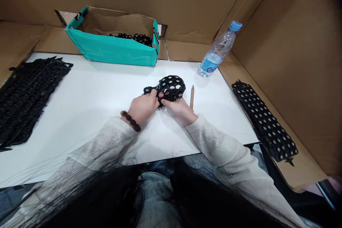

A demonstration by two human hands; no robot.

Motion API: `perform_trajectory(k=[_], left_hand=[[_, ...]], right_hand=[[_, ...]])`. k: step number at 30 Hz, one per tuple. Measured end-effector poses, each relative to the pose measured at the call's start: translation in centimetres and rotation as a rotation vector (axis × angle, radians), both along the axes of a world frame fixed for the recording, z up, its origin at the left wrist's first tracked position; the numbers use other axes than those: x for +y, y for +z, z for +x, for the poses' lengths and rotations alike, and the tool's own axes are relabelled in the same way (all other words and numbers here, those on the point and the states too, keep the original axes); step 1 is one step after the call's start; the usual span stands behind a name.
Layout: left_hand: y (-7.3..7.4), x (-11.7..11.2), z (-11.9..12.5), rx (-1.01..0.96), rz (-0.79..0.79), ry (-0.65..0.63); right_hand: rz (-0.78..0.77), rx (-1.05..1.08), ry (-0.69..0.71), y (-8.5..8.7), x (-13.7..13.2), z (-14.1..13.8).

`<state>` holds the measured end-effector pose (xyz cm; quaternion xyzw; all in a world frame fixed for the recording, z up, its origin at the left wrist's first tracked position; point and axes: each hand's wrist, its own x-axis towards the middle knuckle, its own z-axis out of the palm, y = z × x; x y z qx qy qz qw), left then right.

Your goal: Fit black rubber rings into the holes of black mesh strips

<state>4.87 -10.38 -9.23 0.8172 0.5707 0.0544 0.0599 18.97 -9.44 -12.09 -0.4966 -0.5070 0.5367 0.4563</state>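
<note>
A black perforated sheet (171, 87), full of round holes, is bent into a curl over the middle of the white table (93, 92). Both hands grip it from the near side. My left hand (143, 107), with a dark bead bracelet at the wrist, pinches its left part with closed fingers. My right hand (179, 109) is closed on its lower right edge. The thumbs nearly touch under the sheet.
A teal cardboard box (112, 48) with black ring parts stands at the back. A water bottle (217, 51) stands at the back right, a small wooden stick (191, 97) beside my right hand. Black perforated sheets lie stacked at the left (25, 96) and right (264, 121). Cardboard walls surround the table.
</note>
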Motion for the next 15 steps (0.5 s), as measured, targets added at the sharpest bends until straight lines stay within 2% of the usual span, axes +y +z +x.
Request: perform_trajectory(k=[9, 15], left_hand=[[-0.2, 0.0, -0.1, 0.011, 0.014, 0.097], [-0.2, 0.6, -1.5, -0.153, 0.050, 0.085]], right_hand=[[-0.047, 0.047, -0.029, 0.5, -0.6, -0.3], [-0.052, 0.093, 0.024, 0.7, -1.0, 0.1]])
